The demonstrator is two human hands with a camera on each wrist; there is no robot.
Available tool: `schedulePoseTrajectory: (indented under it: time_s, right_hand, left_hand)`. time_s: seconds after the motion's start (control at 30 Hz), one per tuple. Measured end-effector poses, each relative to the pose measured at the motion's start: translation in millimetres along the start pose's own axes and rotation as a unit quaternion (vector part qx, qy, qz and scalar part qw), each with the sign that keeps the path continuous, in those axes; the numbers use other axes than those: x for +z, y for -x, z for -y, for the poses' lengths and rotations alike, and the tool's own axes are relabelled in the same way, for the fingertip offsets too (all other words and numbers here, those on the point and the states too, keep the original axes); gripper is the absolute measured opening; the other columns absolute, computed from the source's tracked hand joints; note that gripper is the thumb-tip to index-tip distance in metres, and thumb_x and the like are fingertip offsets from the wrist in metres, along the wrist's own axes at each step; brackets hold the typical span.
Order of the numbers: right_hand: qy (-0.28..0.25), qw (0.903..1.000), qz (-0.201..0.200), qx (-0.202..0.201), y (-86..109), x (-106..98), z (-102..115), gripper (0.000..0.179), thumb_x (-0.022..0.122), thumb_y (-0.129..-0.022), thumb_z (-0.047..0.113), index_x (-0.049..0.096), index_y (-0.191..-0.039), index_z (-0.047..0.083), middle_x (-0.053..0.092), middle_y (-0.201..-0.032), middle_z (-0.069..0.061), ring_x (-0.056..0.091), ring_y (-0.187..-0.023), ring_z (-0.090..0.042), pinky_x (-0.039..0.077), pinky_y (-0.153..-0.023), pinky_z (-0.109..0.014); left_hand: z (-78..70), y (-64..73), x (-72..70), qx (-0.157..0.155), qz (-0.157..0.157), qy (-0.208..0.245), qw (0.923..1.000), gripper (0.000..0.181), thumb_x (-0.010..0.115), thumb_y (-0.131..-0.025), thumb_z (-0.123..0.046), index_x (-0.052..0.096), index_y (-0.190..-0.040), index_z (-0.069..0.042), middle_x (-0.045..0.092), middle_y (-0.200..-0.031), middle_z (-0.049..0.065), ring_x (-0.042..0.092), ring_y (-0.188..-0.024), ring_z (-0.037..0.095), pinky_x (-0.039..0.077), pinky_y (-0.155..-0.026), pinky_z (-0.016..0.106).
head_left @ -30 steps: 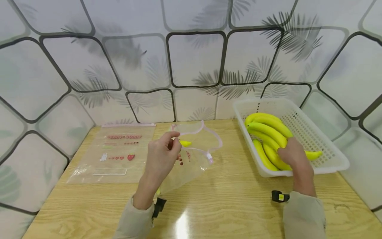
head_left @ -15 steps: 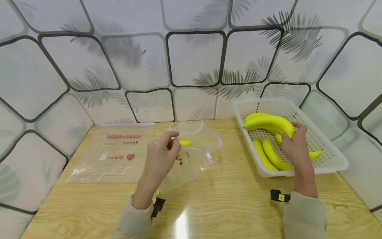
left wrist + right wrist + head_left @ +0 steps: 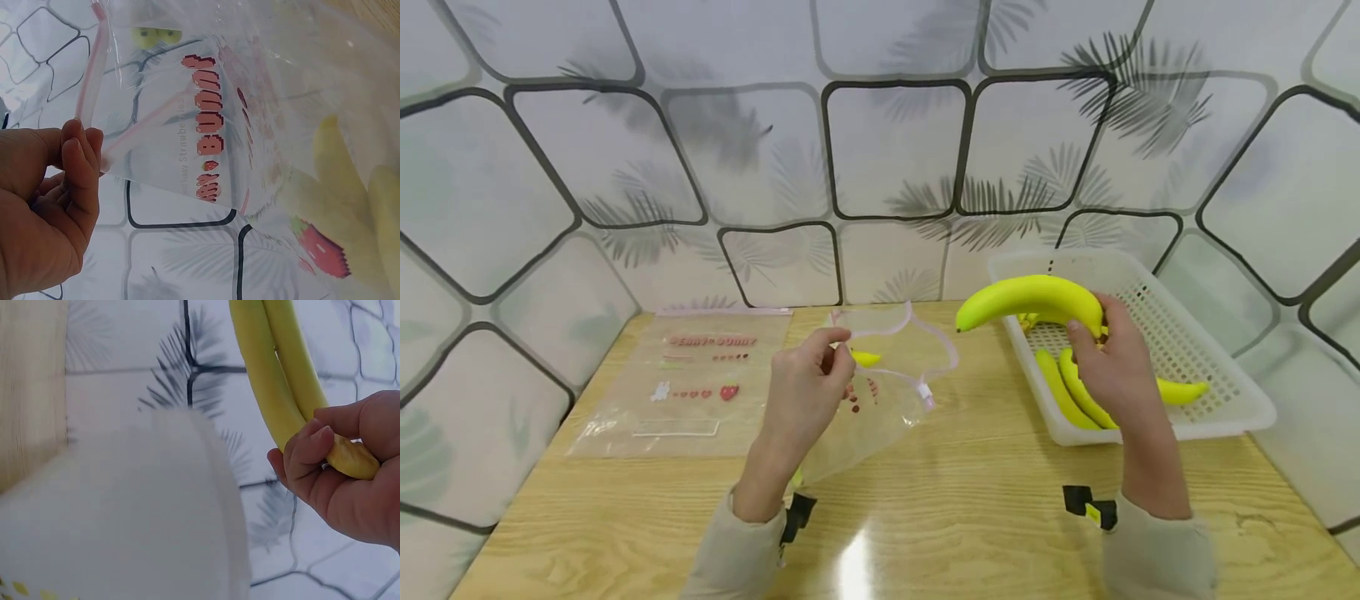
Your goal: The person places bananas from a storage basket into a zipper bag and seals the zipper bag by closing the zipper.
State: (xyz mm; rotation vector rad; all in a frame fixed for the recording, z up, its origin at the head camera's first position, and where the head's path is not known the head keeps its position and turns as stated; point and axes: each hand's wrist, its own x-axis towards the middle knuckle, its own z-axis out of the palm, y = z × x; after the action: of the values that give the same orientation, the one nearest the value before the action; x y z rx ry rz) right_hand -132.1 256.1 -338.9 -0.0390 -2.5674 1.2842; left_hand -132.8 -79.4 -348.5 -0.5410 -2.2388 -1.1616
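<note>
My left hand (image 3: 808, 387) pinches the pink-edged mouth of a clear zip bag (image 3: 880, 425) with a white slider, whose opening gapes. Through its film in the left wrist view, yellow bananas (image 3: 337, 162) show inside, and red strawberry lettering marks the plastic. At the basket's left side, my right hand (image 3: 1116, 367) grips a bunch of bananas (image 3: 1030, 300) by its stem end, raised with the tips pointing left. Two fingers of fruit are visible on that bunch (image 3: 265, 362) in the right wrist view.
A white perforated plastic basket (image 3: 1232, 396) stands at the right with several more bananas (image 3: 1063, 396) in it. Flat on the wooden table (image 3: 985, 517) at the left lies a second printed zip bag (image 3: 692, 417). Patterned fabric walls (image 3: 895, 150) enclose the table's back and sides.
My right hand has lifted the banana bunch up inside the basket, then carried it left past the basket's left rim. The left hand and its bag have stayed still.
</note>
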Motion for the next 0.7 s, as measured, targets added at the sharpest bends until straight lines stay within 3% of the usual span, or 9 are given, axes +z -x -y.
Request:
schedulePoseTrajectory:
  time_s: [0.13, 0.27, 0.47, 0.7]
  right_hand:
    - [0.013, 0.9992, 0.021, -0.032, 6.7, 17.4, 14.2, 0.053, 0.041, -0.107, 0.029, 0.027, -0.152, 0.005, 0.053, -0.119, -0.024, 0.056, -0.091, -0.032, 0.047, -0.069, -0.034]
    - [0.007, 0.9976, 0.056, -0.041, 9.7, 33.8, 23.6, 0.052, 0.043, -0.107, 0.027, 0.027, -0.152, 0.006, 0.057, -0.108, -0.022, 0.061, -0.085, -0.031, 0.052, -0.064, -0.033]
    - [-0.009, 0.9920, 0.120, -0.040, 8.2, 53.4, 24.3, 0.052, 0.045, -0.107, 0.025, 0.026, -0.151, 0.004, 0.057, -0.106, -0.020, 0.062, -0.092, -0.030, 0.055, -0.077, -0.040]
    - [-0.079, 0.9786, 0.190, -0.004, 4.5, 66.0, 17.4, 0.053, 0.042, -0.108, 0.029, 0.024, -0.151, 0.002, 0.047, -0.132, -0.026, 0.053, -0.122, -0.042, 0.053, -0.093, -0.053]
  left_hand:
    - [-0.2, 0.3, -0.3, -0.004, 0.002, -0.002, 1.0000, 0.017, 0.060, -0.090, 0.005, 0.070, -0.103, 0.007, 0.057, -0.056, 0.003, 0.047, -0.044, 0.006, 0.031, -0.039, 0.013]
    - [-0.1, 0.2, -0.8, -0.004, 0.001, -0.001, 1.0000, 0.017, 0.060, -0.090, 0.006, 0.070, -0.104, 0.007, 0.057, -0.056, 0.003, 0.048, -0.044, 0.006, 0.032, -0.039, 0.013]
    - [0.1, 0.2, -0.9, -0.010, 0.007, 0.011, 0.9999, 0.019, 0.059, -0.090, 0.006, 0.070, -0.105, 0.007, 0.061, -0.058, 0.004, 0.054, -0.044, 0.006, 0.038, -0.038, 0.013]
    - [0.0, 0.3, -2.0, -0.015, 0.009, 0.014, 0.9997, 0.020, 0.058, -0.089, 0.007, 0.070, -0.105, 0.007, 0.061, -0.058, 0.004, 0.055, -0.044, 0.006, 0.039, -0.038, 0.014]
